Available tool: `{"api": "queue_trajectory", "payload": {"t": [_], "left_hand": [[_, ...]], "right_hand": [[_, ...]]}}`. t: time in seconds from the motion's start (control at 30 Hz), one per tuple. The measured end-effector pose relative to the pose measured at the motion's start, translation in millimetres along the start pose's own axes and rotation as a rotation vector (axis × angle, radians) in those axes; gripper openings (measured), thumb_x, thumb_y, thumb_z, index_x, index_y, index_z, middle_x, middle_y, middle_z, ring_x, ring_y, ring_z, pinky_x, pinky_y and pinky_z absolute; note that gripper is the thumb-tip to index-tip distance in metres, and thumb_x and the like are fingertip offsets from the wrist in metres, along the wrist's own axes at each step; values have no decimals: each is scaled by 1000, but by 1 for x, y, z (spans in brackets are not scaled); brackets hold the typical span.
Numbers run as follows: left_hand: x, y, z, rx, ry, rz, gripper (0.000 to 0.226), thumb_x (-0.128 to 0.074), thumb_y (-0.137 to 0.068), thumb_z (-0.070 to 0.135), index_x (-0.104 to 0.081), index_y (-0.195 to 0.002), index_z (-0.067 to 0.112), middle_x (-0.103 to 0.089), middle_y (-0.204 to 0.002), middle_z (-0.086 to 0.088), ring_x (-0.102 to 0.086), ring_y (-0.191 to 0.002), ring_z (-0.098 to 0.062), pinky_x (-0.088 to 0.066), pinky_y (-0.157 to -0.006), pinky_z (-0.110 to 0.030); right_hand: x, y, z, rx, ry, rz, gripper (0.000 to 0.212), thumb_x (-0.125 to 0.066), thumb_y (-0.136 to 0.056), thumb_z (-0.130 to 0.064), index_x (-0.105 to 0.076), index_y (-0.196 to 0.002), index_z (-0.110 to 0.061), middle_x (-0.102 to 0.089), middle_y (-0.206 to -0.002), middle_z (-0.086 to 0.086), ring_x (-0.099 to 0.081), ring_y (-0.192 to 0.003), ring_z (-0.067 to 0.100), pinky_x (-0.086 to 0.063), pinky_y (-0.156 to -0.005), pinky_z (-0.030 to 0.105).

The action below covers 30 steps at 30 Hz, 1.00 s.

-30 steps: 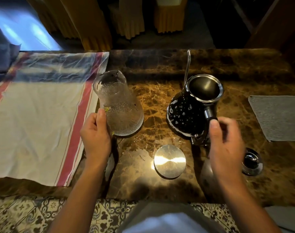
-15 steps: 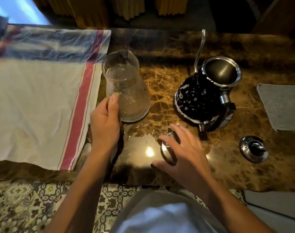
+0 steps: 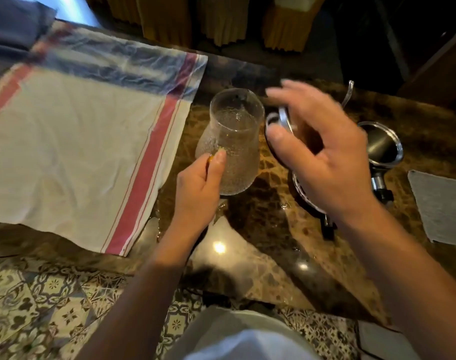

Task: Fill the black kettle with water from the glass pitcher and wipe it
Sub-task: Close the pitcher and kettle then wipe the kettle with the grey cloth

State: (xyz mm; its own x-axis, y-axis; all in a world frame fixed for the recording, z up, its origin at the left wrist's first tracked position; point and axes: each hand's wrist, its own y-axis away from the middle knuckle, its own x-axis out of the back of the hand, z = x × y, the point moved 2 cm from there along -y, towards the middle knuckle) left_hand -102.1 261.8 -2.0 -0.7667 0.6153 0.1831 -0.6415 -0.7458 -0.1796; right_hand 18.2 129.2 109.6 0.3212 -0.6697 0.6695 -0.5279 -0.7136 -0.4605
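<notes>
The textured glass pitcher point(image 3: 232, 144) stands upright on the marble counter with water in it. My left hand point(image 3: 199, 183) grips its near side. My right hand point(image 3: 318, 149) is raised just to the pitcher's right and holds the round metal pitcher lid point(image 3: 284, 120) on edge between thumb and fingers, close to the pitcher's rim. The black kettle point(image 3: 383, 146) stands behind my right hand with its mouth open and its thin spout pointing away; its body is mostly hidden by the hand.
A white cloth with red stripes point(image 3: 78, 141) covers the counter's left half. A grey wiping cloth point(image 3: 440, 203) lies at the right edge. Spilled water gleams on the brown marble counter point(image 3: 260, 245) in front of the pitcher. Chairs stand beyond the counter.
My right hand left the kettle handle, picked up the round metal lid from the counter and lifted it up beside the pitcher's rim. The left hand stayed on the pitcher.
</notes>
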Motion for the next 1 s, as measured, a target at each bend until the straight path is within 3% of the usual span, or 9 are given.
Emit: {"api": "queue_trajectory", "payload": {"t": [0.1,0.23,0.37,0.5,0.6,0.73,0.83,1.0], "left_hand": [[0,0,0,14,10,5,52,-43,-106,42,-55,-73,3,-51,-65,-21,-48,-56,-29,-37,-50,-36],[0,1,-1,18,43,2,53,-44,-105,40,-53,-70,1,-48,-62,-22,-44,-54,-31,-32,-50,-25],[-3,2,1,14,55,7,53,-42,-104,43,-51,-68,4,-46,-60,-20,-41,-52,-28,-30,-48,-29],[-3,2,-5,33,7,4,44,-47,-111,24,-50,-69,14,-44,-57,-7,-39,-50,-12,-30,-47,-28],[-4,2,-7,46,13,4,41,-45,-110,25,-47,-68,22,-43,-57,6,-40,-50,-7,-31,-47,-22],[-6,3,-6,46,21,-3,40,-43,-110,24,-49,-71,18,-44,-58,5,-40,-50,-8,-32,-46,-18],[-6,4,-6,27,23,1,43,-45,-111,30,-51,-73,10,-44,-56,-2,-41,-49,-13,-31,-44,-20],[-5,4,-3,11,16,12,43,-42,-110,31,-51,-74,9,-47,-58,-16,-42,-49,-28,-35,-45,-41]], "right_hand": [[-13,-40,-9,158,-16,82,37,-69,-97,-36,-71,-130,-19,-67,-134,3,-61,-126,21,-50,-102,46],[-47,-62,-1,213,94,47,37,-70,-94,-46,-74,-126,-27,-67,-130,-1,-59,-119,21,-51,-95,44],[-57,-66,2,295,207,105,37,-71,-93,-49,-76,-123,-28,-67,-131,5,-60,-120,30,-48,-94,50],[-64,-70,1,393,346,28,42,-71,-91,-53,-76,-124,-27,-66,-133,9,-59,-119,37,-43,-92,45],[-74,-69,4,380,347,12,40,-70,-91,-50,-75,-124,-28,-66,-133,9,-59,-119,36,-44,-90,45],[-80,-62,8,297,292,58,36,-68,-94,-48,-75,-125,-30,-67,-134,5,-59,-120,34,-41,-94,42],[-85,-59,8,264,289,72,36,-67,-95,-48,-75,-125,-30,-68,-135,3,-60,-122,33,-40,-96,43],[-86,-63,4,163,239,20,38,-62,-97,-50,-75,-126,-29,-70,-137,1,-61,-127,26,-41,-99,41]]}}
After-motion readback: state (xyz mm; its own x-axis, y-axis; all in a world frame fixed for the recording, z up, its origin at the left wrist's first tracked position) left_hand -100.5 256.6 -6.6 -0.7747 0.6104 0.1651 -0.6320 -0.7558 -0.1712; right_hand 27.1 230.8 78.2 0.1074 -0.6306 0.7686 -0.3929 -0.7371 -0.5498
